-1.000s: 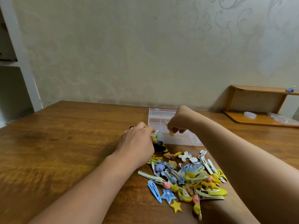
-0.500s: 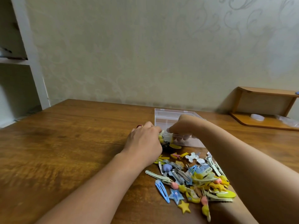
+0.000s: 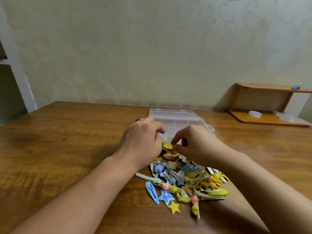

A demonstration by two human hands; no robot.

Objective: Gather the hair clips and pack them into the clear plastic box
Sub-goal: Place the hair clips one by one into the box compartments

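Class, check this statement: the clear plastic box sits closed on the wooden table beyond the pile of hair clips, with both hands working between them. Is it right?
Not quite. The clear plastic box is open, not closed: the head view shows its lid folded back flat behind it. The rest holds: it sits on the wooden table beyond the pile of hair clips, with the left hand and right hand between them.

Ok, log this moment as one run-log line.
left hand: grips small clip | right hand: fingers reach for yellow clip | clear box: open | clip pile: on table
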